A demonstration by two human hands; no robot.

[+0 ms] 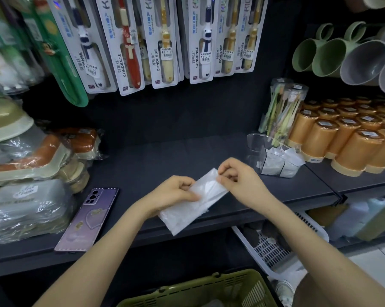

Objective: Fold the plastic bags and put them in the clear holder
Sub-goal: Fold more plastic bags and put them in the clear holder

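Note:
A clear plastic bag (193, 204), folded into a long strip, lies slanted over the front of the dark shelf (165, 156). My left hand (176, 191) pinches its middle from the left. My right hand (238, 180) pinches its upper right end between thumb and fingers. The clear holder (273, 156) stands on the shelf to the right, a hand's width from my right hand, with several folded white bags (282, 160) inside its compartments.
A purple phone (89, 218) lies on the shelf at the left beside wrapped goods (32, 196). Orange cups (351, 140) and a tube of toothbrushes (284, 109) stand right of the holder. Packaged toothbrushes (165, 41) hang above. A green basket (209, 291) sits below.

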